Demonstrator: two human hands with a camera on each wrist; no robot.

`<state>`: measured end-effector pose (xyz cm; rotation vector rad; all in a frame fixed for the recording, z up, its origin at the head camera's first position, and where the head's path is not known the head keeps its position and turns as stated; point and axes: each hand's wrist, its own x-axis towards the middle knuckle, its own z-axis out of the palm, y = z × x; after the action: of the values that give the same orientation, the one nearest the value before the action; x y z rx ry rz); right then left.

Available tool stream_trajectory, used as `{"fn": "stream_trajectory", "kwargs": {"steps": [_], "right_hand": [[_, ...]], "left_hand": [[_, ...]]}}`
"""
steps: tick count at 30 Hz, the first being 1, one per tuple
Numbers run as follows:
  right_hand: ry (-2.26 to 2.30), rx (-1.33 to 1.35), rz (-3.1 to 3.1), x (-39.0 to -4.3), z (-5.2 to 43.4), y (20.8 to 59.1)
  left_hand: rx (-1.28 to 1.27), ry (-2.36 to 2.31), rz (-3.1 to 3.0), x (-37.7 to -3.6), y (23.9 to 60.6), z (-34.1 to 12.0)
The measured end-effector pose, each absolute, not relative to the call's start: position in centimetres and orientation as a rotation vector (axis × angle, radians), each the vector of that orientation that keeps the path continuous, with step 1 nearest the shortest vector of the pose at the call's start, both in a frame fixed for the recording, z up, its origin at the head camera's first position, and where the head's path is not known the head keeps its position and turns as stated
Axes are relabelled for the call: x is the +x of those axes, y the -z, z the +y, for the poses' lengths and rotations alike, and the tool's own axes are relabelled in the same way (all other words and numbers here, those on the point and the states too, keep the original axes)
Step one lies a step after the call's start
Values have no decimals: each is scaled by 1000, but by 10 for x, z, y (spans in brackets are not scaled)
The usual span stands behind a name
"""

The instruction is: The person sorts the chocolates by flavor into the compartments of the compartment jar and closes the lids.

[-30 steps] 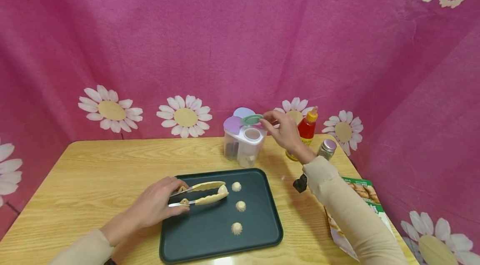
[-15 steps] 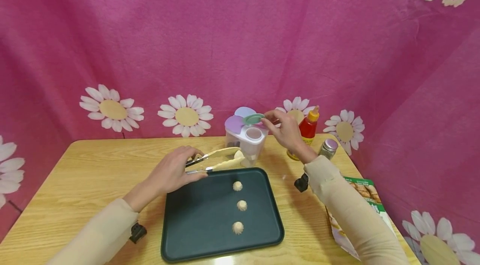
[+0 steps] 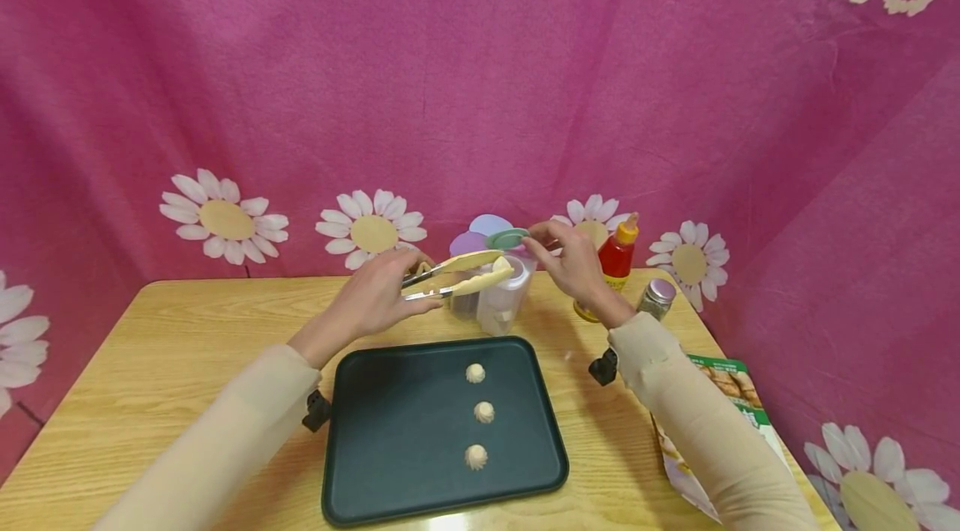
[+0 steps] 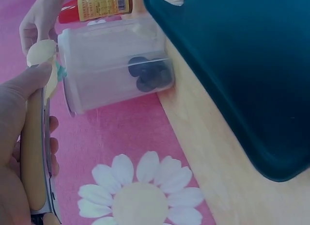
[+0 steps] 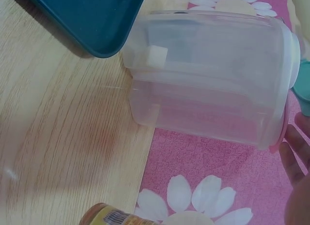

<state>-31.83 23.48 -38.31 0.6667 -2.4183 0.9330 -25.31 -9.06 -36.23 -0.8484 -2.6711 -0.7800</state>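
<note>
My left hand (image 3: 378, 291) grips a pair of tongs (image 3: 471, 261) with cream-coloured tips. Between those tips sits a small whitish piece (image 3: 501, 264), held over the open round mouth of a clear plastic canister (image 3: 501, 310). At the canister's top, the fingers of my right hand (image 3: 573, 262) pinch the edge of a raised green lid (image 3: 507, 238). Purple and blue lids (image 3: 491, 223) beside it lie closed. Dark round pieces (image 4: 151, 74) show inside one compartment in the left wrist view; a pale piece (image 5: 157, 56) lies low in another in the right wrist view.
In front stands a dark tray (image 3: 405, 431) with three small swirled pieces (image 3: 483, 412) in a column. Right of the canister are a red sauce bottle (image 3: 618, 254) and a spice jar (image 3: 657, 298). A printed packet (image 3: 726, 381) lies under the right forearm. A pink cloth hangs behind.
My left hand has lifted the tongs with the whitish piece off the tray and carried them forward and right to the canister's mouth. The right hand keeps the green lid raised.
</note>
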Motion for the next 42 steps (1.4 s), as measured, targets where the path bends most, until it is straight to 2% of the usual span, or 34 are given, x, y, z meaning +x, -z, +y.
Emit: {"fn": "stream_trajectory", "kwargs": {"steps": [11, 20, 33, 42], "right_hand": [[-927, 693, -2395, -319, 233, 382], [-926, 698, -2396, -321, 234, 383], [-934, 685, -2402, -320, 235, 384], [-929, 697, -2378, -320, 234, 384]], "left_hand": [[-824, 812, -2723, -262, 357, -83], [-816, 717, -2775, -240, 364, -102], [-842, 625, -2944, -196, 410, -133], [-804, 630, -3039, -190, 440, -130]]}}
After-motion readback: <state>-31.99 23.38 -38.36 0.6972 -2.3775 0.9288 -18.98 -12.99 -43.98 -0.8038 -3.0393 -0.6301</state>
